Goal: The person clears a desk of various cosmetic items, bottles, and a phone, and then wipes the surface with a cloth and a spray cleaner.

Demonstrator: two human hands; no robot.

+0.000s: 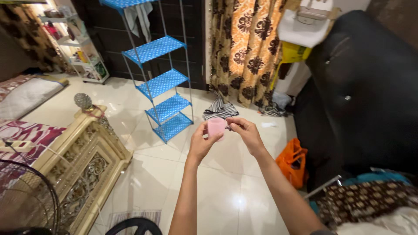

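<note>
A small pink cup-shaped object (pixel 216 127) is held up in front of me over the white tiled floor. My left hand (pixel 201 142) wraps its lower left side with fingers and thumb. My right hand (pixel 247 133) pinches its right edge with the fingertips. Both forearms reach up from the bottom of the view. What is inside the pink object is hidden.
A blue dotted shelf rack (pixel 162 82) stands ahead on the tiles. An ornate cream bed footboard (pixel 85 161) is at the left, with a fan (pixel 24 200) at the bottom left. An orange bag (pixel 292 163) lies beside a large dark shape (pixel 365 95) at the right. Patterned curtains (pixel 246 48) hang behind.
</note>
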